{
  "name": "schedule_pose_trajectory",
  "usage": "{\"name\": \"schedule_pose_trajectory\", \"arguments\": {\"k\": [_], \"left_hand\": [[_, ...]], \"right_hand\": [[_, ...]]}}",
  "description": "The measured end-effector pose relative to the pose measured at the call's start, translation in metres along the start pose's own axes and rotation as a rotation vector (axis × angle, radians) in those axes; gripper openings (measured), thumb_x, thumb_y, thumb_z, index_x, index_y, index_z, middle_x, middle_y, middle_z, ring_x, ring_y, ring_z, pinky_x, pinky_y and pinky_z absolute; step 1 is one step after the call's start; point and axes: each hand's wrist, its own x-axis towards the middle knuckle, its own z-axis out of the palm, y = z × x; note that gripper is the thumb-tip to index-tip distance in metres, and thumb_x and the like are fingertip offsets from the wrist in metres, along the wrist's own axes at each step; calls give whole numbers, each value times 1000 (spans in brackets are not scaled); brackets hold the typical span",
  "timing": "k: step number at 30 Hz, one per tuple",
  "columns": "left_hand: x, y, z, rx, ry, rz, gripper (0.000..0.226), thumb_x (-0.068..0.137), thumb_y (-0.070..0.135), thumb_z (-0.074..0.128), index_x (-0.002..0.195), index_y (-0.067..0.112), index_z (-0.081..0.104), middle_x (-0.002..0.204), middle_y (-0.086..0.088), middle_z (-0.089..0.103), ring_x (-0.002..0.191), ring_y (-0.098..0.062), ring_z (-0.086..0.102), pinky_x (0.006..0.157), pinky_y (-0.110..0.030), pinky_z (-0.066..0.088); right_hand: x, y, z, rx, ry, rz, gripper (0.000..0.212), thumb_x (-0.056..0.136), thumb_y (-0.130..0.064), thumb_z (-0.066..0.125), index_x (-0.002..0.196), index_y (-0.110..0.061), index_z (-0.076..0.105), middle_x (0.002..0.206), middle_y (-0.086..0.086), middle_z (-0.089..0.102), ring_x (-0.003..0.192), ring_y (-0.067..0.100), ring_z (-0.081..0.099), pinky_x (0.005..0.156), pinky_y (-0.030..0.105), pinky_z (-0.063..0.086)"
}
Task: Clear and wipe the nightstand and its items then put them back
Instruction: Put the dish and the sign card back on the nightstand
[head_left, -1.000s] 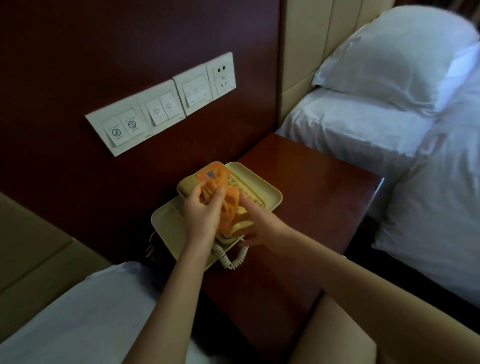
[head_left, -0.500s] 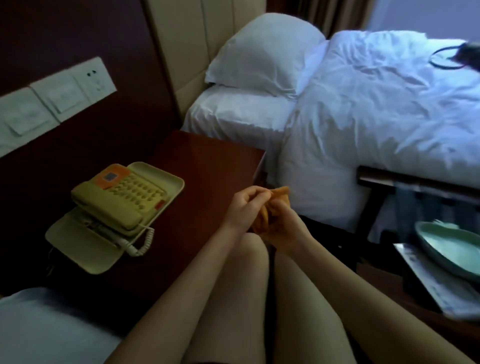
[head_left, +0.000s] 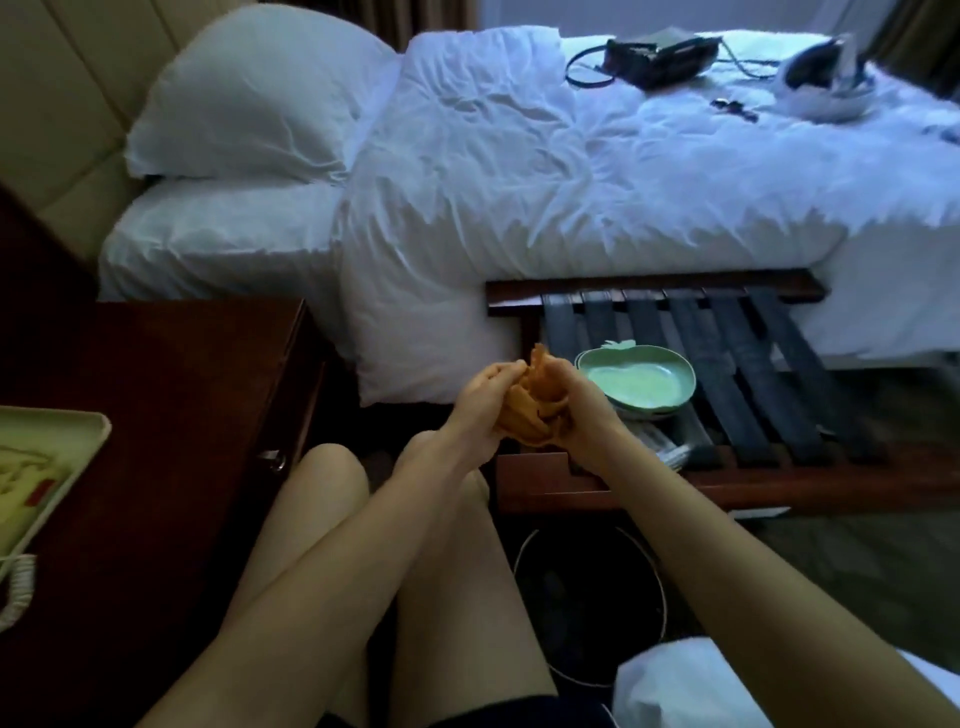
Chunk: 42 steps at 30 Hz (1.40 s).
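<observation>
Both hands (head_left: 478, 408) (head_left: 584, 418) have carried the cloth (head_left: 524, 422) beside the green dish (head_left: 641, 380).

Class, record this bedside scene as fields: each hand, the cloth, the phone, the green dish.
left hand: grips the orange cloth
right hand: grips the same cloth
orange cloth: bunched between both hands
telephone: on the nightstand, left edge of view
green dish: on the luggage rack beside the bed
</observation>
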Motion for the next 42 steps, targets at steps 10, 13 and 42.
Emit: {"name": "schedule_pose_trajectory", "arguments": {"k": [10, 13, 42], "left_hand": [[68, -55, 94, 384, 279, -384, 89, 81, 52, 61, 145, 7, 18, 149, -15, 22, 134, -34, 28, 108, -45, 30], [82, -58, 107, 387, 243, -393, 88, 79, 56, 61, 143, 7, 26, 148, -12, 29, 134, -31, 30, 109, -44, 28], [77, -93, 104, 393, 504, -68, 5, 77, 18, 62, 76, 13, 62, 67, 4, 60, 69, -17, 54, 60, -24, 35]], "right_hand": [[23, -15, -131, -542, 512, -152, 18, 83, -23, 63, 74, -14, 51, 69, 0, 58, 71, 19, 56, 58, 26, 42], [28, -11, -160, -691, 618, -99, 23, 85, -36, 60, 79, -16, 52, 89, 7, 63, 82, 24, 57, 69, 31, 42], [68, 0, -160, -753, 506, 1, 42, 87, -26, 56, 115, -4, 34, 114, 15, 56, 108, 34, 52, 91, 38, 39]]}}
